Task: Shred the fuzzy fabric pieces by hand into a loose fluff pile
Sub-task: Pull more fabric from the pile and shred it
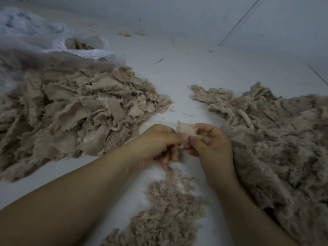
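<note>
A small fabric piece (185, 129) is held upright between both hands above the fluff pile (170, 206) — left hand (158, 144) pinches its left edge, right hand (211, 144) its right. Judged: the tear runs across, the hands parting sideways.

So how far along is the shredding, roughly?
Partly done. A pile of loose fluff lies below the hands, and a bigger fluffy heap sits to the right. In hand: the left hand and right hand pinch one small fabric scrap between them. Left: a large heap of fabric pieces, plus more in the plastic bag.
</note>
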